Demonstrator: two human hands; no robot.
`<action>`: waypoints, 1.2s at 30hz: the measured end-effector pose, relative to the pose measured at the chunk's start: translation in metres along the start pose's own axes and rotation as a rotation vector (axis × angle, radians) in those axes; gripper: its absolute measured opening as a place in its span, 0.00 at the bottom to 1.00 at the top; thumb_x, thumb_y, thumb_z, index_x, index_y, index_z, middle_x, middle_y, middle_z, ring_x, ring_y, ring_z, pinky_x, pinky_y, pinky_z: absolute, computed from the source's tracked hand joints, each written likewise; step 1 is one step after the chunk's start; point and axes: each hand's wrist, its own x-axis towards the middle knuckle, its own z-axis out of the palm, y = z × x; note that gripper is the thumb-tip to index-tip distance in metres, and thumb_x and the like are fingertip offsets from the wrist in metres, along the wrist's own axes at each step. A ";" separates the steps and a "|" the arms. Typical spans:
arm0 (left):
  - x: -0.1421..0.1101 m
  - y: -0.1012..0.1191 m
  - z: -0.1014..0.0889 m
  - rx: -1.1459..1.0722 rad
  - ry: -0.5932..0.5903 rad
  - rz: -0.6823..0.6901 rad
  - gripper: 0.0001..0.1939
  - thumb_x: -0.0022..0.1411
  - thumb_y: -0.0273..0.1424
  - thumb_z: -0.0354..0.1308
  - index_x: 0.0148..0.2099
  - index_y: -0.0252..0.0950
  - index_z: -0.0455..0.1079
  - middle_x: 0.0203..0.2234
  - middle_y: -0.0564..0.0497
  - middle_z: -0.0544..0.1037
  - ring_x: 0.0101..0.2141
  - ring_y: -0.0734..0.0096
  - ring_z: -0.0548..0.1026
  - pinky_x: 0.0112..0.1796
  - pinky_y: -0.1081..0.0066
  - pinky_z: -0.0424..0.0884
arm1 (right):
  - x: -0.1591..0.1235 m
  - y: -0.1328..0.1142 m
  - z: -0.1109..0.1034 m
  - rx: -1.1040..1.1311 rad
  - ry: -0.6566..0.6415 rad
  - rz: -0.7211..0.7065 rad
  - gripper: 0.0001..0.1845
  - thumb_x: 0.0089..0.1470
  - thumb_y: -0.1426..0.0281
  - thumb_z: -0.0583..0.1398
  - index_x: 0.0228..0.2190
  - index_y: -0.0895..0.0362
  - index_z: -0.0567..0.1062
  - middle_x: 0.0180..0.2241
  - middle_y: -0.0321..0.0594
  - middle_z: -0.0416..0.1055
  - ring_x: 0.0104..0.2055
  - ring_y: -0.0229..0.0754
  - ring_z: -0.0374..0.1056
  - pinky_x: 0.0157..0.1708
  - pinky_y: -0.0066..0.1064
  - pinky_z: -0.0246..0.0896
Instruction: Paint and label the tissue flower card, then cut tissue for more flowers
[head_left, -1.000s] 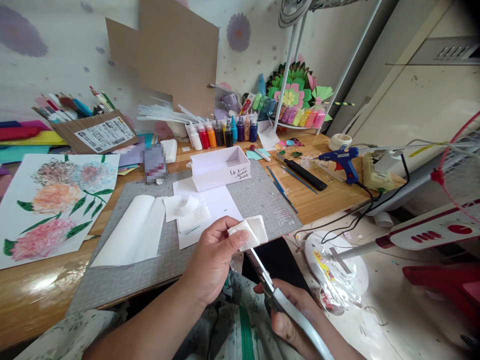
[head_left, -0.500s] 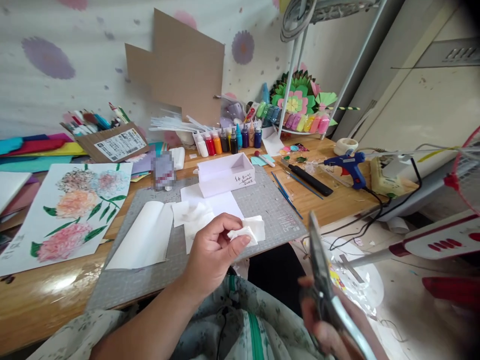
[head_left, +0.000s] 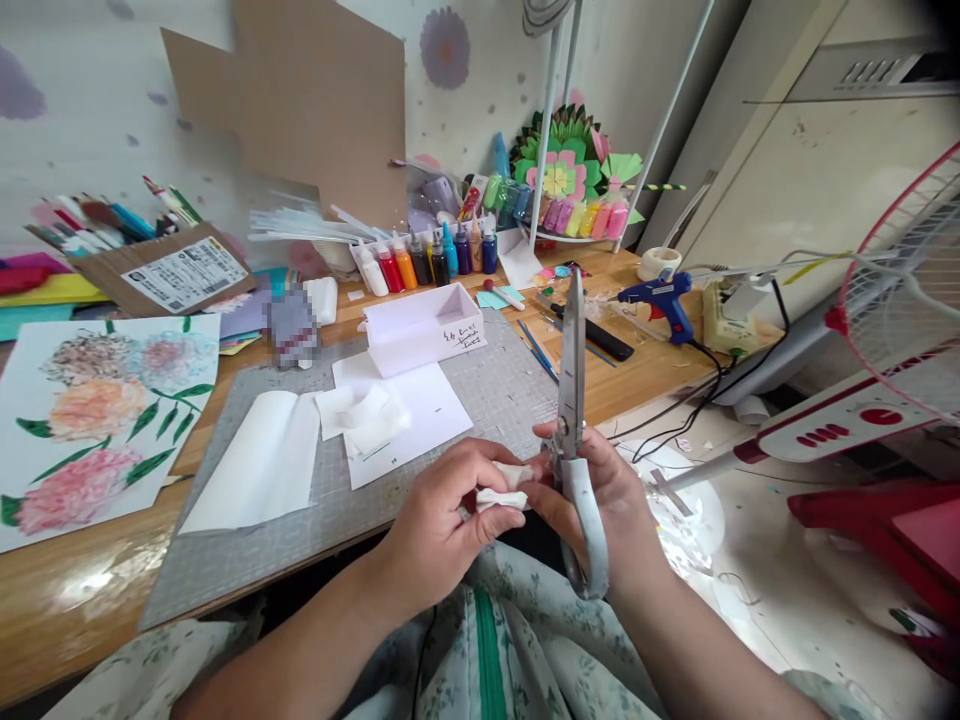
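My left hand (head_left: 450, 515) pinches a small folded piece of white paper (head_left: 501, 498) just over the front edge of the mat. Beside it, my right hand (head_left: 600, 495) has scissors (head_left: 573, 400) hooked in it, blades together and pointing up. The fingertips of that hand touch the same white piece. Thin white pieces (head_left: 367, 410) lie on a white sheet (head_left: 420, 400) behind my hands. To their left rests a curled white sheet (head_left: 255, 460) on the grey cutting mat (head_left: 495, 400).
A white open box (head_left: 426, 335) stands at the mat's back, before a row of paint bottles (head_left: 420, 262). A blue glue gun (head_left: 660, 300) lies to the right. A flower drawing (head_left: 105, 420) and a cardboard pen box (head_left: 165, 275) are on the left.
My right hand has come up and in from the lower right with the scissors, meeting my left hand at the white paper. The view has shifted to the right.
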 end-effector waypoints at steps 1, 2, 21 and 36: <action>0.001 0.000 0.000 0.018 -0.009 0.040 0.07 0.58 0.33 0.60 0.30 0.37 0.67 0.37 0.47 0.72 0.35 0.68 0.71 0.34 0.72 0.65 | -0.001 0.000 0.000 0.017 0.001 0.002 0.24 0.39 0.70 0.69 0.39 0.54 0.68 0.24 0.30 0.69 0.23 0.32 0.65 0.23 0.22 0.63; 0.002 -0.001 0.000 0.032 -0.013 0.078 0.07 0.58 0.33 0.60 0.31 0.37 0.67 0.35 0.48 0.71 0.34 0.69 0.70 0.33 0.72 0.64 | -0.001 0.001 0.000 0.038 -0.001 0.005 0.24 0.38 0.71 0.69 0.39 0.54 0.68 0.24 0.31 0.69 0.24 0.32 0.65 0.23 0.22 0.64; -0.001 0.002 -0.019 0.050 -0.066 -0.252 0.10 0.58 0.38 0.58 0.31 0.37 0.67 0.26 0.55 0.70 0.30 0.73 0.67 0.33 0.73 0.62 | -0.004 0.020 0.009 0.336 -0.023 0.033 0.21 0.45 0.72 0.68 0.41 0.50 0.69 0.26 0.30 0.72 0.22 0.27 0.63 0.21 0.17 0.58; 0.179 -0.034 -0.161 0.869 -0.022 -0.485 0.12 0.60 0.35 0.53 0.26 0.35 0.65 0.20 0.55 0.70 0.20 0.75 0.65 0.24 0.73 0.58 | 0.031 0.025 -0.004 0.016 0.113 0.250 0.34 0.42 0.50 0.65 0.46 0.56 0.65 0.23 0.39 0.73 0.14 0.27 0.53 0.14 0.21 0.48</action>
